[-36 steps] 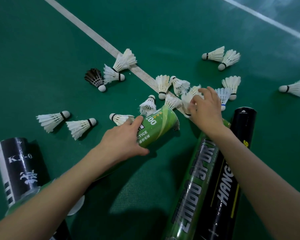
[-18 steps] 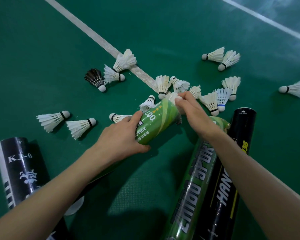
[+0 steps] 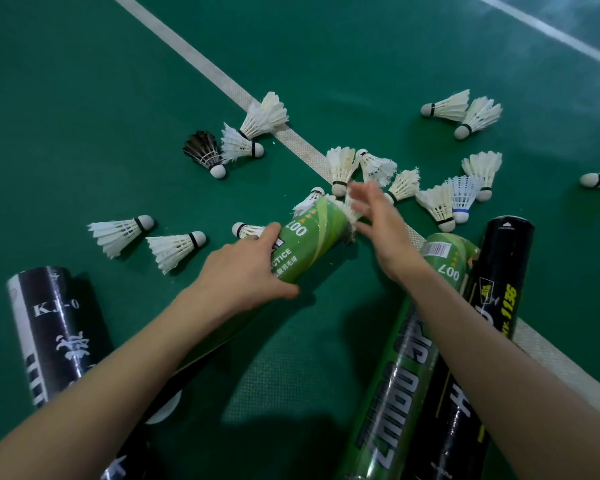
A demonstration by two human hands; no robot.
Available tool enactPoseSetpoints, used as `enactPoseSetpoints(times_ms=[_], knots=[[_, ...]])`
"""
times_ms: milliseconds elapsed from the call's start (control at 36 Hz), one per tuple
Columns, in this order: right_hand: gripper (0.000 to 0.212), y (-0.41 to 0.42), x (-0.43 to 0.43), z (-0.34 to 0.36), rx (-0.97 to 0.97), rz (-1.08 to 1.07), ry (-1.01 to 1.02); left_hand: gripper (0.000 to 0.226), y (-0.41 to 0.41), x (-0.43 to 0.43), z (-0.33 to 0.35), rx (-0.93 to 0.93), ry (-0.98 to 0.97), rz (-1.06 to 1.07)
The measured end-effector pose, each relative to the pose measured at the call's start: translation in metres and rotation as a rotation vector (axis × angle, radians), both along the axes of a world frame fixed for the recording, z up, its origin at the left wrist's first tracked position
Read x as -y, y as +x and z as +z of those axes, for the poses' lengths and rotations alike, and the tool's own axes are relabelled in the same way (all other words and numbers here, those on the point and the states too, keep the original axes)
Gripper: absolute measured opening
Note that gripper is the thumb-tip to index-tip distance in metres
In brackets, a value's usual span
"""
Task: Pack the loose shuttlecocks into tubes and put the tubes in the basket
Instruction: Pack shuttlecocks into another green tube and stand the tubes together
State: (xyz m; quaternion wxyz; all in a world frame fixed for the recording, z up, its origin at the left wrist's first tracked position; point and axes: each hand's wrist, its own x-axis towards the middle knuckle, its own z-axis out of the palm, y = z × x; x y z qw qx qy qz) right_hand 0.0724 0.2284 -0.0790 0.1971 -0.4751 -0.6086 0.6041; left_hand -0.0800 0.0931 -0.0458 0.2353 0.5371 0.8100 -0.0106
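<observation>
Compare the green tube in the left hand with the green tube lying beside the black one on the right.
The held green tube is gripped by the left hand, its mouth lifted. The lying green tube rests on the floor against the black tube, ungripped. White feathers poke from the held tube's mouth, beside the open right hand. The lying tube's contents cannot be seen. Both are green with similar print.
</observation>
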Motion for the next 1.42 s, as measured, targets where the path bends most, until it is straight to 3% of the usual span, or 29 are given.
enactPoseSetpoints(times_ms=[56, 194, 361, 500, 667, 1028, 1167, 1306, 1361, 1417], knots=[[0.038, -0.004, -0.013, -0.004, 0.110, -0.070, 0.158, 0.092, -0.006, 0.002, 0.000, -0.004, -0.008, 0.018], [0.058, -0.013, -0.032, -0.026, 0.462, 0.108, 0.361, 0.092, -0.016, 0.009, 0.001, -0.004, -0.032, 0.045], [0.043, -0.002, -0.019, -0.031, 0.493, 0.048, 0.394, 0.092, -0.015, 0.015, -0.002, 0.004, -0.059, 0.044], [0.033, 0.011, -0.010, -0.020, 0.392, -0.057, 0.314, 0.091, -0.009, 0.013, -0.002, 0.023, -0.058, 0.039], [0.025, 0.026, -0.013, 0.006, 0.142, -0.218, 0.277, 0.093, -0.002, 0.010, 0.002, 0.022, -0.038, 0.009], [0.012, 0.033, 0.010, 0.040, -0.111, -0.006, 0.120, 0.094, 0.011, 0.009, 0.022, 0.134, 0.018, -0.067], [0.032, 0.041, 0.018, 0.042, -0.096, 0.077, 0.075, 0.097, 0.011, 0.006, 0.029, 0.080, 0.050, -0.107], [0.082, 0.045, 0.030, 0.037, -0.128, 0.100, -0.006, 0.095, 0.012, -0.002, 0.029, 0.009, 0.111, -0.121], [0.074, 0.045, 0.037, 0.033, -0.159, 0.146, -0.004, 0.094, 0.012, -0.006, 0.027, -0.012, 0.127, -0.129], [0.051, 0.049, 0.041, 0.029, -0.154, 0.160, 0.011, 0.093, 0.013, -0.010, 0.026, -0.039, 0.117, -0.158]])
